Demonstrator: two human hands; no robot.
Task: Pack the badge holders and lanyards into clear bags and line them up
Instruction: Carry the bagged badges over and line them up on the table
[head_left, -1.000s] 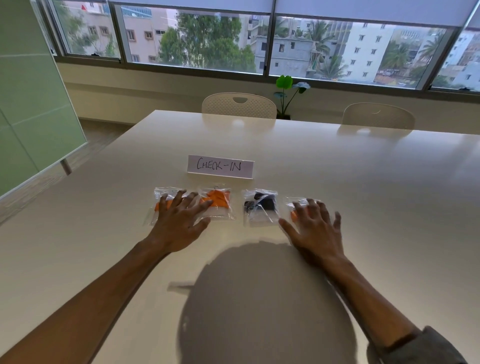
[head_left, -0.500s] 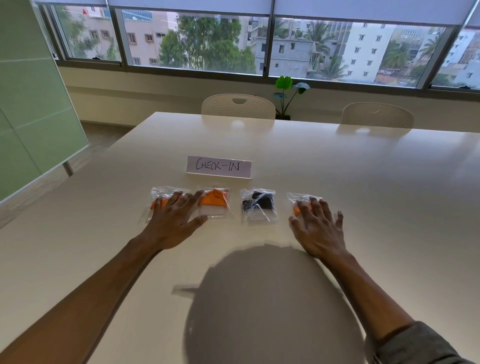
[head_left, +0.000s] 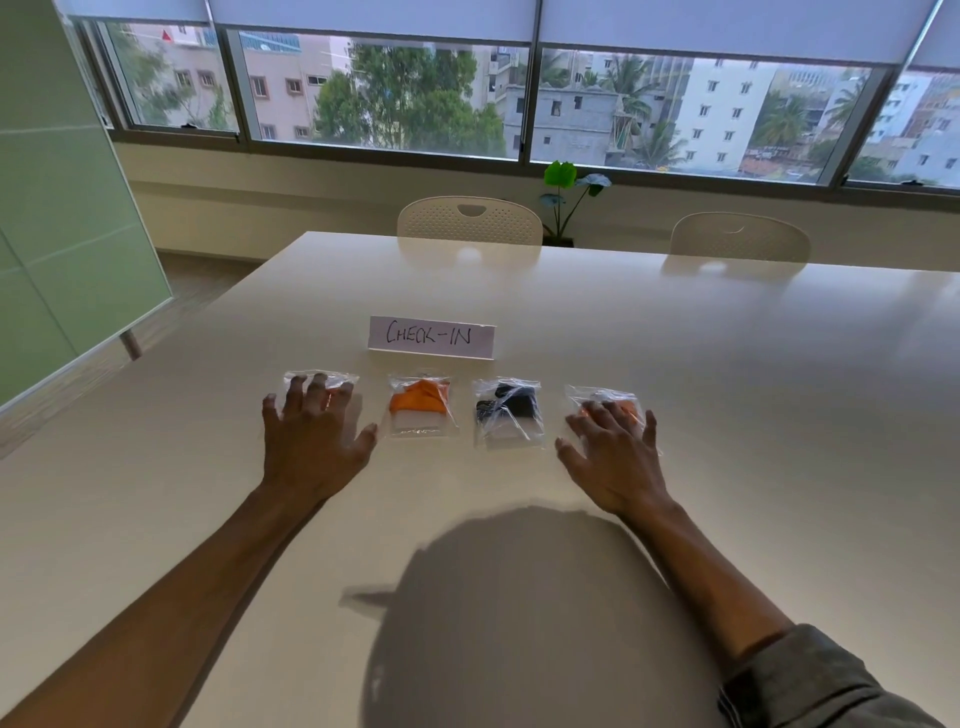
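Four clear bags lie in a row on the pale worktop (head_left: 727, 389), just in front of a white card (head_left: 431, 336) with "CHECK-IN" handwritten on it. From left to right: the first bag (head_left: 298, 378) is mostly hidden under the left hand (head_left: 311, 441), so its contents cannot be made out beyond a hint of orange between the fingers; the second bag (head_left: 421, 408) holds something orange over a clear flat piece; the third bag (head_left: 509, 413) holds something black; the fourth bag (head_left: 605, 400) shows orange under the fingertips of the right hand (head_left: 615, 457). The bags sit apart from one another with small gaps of bare worktop between them, roughly level along one line (the fourth looks slightly lower and tilted).

Both hands lie palm down with fingers spread. The left grip is flat and open, pressing on the first bag rather than closing around it. The right grip is likewise flat and open, its fingers resting on the near half of the fourth bag, thumb on the worktop beside it. A grey sleeve (head_left: 810, 680) covers the right arm near the elbow; the left forearm is bare.

Across the worktop stand two white chairs (head_left: 470, 221), with a small green plant (head_left: 569, 182) between them, below a wide window (head_left: 415, 98).
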